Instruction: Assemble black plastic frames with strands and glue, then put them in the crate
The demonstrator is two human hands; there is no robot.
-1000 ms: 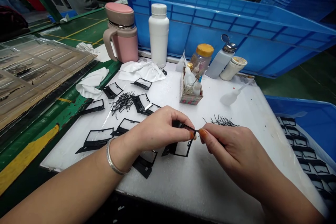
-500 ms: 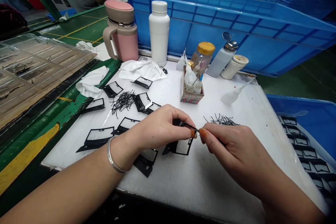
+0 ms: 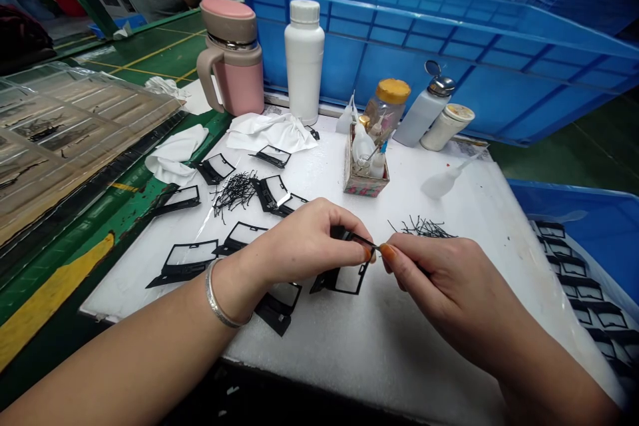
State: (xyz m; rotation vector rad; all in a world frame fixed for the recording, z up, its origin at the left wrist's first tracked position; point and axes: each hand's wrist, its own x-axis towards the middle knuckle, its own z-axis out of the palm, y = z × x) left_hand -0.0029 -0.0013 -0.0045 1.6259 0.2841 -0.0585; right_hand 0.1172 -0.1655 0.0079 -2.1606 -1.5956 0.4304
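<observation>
My left hand (image 3: 312, 243) is closed on a small black plastic frame (image 3: 360, 239), thumb and fingers pinching its edge. Fingertips of my right hand (image 3: 439, 283) are pressed together against that frame's corner, on what looks like a thin black strip; most of it is hidden. The two hands almost touch. Just below them is a black frame with a clear window (image 3: 349, 279); I cannot tell whether it joins the held piece. Another windowed frame (image 3: 277, 309) lies beneath my left wrist. A pile of thin black strips (image 3: 424, 227) lies beyond my right hand.
More black frames (image 3: 190, 256) and a second strip pile (image 3: 235, 192) lie left on the white work surface (image 3: 399, 353). Behind stand a pink mug (image 3: 240, 80), a white bottle (image 3: 303, 66), a small box of droppers (image 3: 367, 185) and a large blue crate (image 3: 424, 33). Framed parts fill a blue bin (image 3: 589, 196) at right.
Almost nothing differs. Both hands keep their grip at the frame's corner, and the whole view has shifted very slightly.
</observation>
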